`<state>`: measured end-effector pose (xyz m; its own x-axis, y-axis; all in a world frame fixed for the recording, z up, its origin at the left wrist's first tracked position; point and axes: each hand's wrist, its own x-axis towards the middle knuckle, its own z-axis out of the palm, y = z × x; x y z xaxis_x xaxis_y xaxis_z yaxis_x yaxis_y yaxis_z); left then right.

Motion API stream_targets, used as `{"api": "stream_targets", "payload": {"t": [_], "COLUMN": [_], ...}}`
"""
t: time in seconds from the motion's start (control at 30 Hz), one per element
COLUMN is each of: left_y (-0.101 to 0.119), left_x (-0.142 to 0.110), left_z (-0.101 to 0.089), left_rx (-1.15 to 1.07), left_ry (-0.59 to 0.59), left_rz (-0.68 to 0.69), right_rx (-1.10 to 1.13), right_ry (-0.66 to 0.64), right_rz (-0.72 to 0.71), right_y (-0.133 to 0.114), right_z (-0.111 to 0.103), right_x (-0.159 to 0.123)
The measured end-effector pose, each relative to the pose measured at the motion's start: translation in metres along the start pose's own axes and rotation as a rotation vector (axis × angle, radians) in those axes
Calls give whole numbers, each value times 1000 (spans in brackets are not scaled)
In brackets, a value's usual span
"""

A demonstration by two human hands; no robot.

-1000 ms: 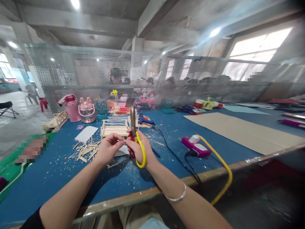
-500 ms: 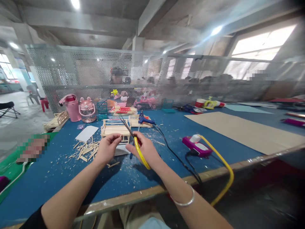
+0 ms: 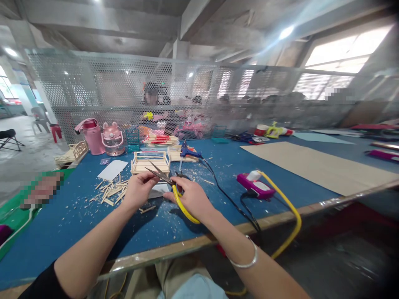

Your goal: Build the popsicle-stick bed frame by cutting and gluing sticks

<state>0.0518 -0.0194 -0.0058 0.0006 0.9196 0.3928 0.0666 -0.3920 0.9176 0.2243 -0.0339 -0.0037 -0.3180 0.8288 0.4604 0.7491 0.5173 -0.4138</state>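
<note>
My right hand (image 3: 190, 198) is closed around the yellow handles of a pair of scissors (image 3: 174, 191); the dark blades point left toward my left hand. My left hand (image 3: 139, 189) pinches something small at the blade tips, too small to name. Both hands hover over the blue table (image 3: 56, 232). Just beyond them stands a small wooden stick frame (image 3: 150, 162), with a pile of cut stick pieces (image 3: 112, 192) to its left.
A blue glue gun (image 3: 188, 153) trails a black cord toward the table's front edge. A magenta device (image 3: 255, 186) with a yellow hose lies right, by a cardboard sheet (image 3: 314, 166). A pink jug (image 3: 92, 136) and pink cup stand far left. People sit behind a perforated screen.
The scissors have tipped from upright to lying nearly flat, blades pointing left at my left hand. Both hands have dropped slightly toward the table.
</note>
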Motion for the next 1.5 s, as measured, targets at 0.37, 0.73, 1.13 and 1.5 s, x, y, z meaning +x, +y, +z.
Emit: {"api": "stream_targets", "payload": {"t": [0.37,0.73,1.13,1.5], "left_y": [2,-15,-19,-30], "left_x": [-1,7,23,23], "left_z": [-1,-9,-3,0], "left_rx": [91,94,666,804], "left_ry": [-19,107,114,104], "left_rz": [57,-104,-211,-255], "right_rx": [-13,-17,-509,-572], "right_ry": [-13,48,-294,-251], "right_rz": [-7,284,572,355], "right_y": [-3,19,71,55], "right_z": [-2,-23,-47,-55], "right_x": [-7,-1,6,33]}}
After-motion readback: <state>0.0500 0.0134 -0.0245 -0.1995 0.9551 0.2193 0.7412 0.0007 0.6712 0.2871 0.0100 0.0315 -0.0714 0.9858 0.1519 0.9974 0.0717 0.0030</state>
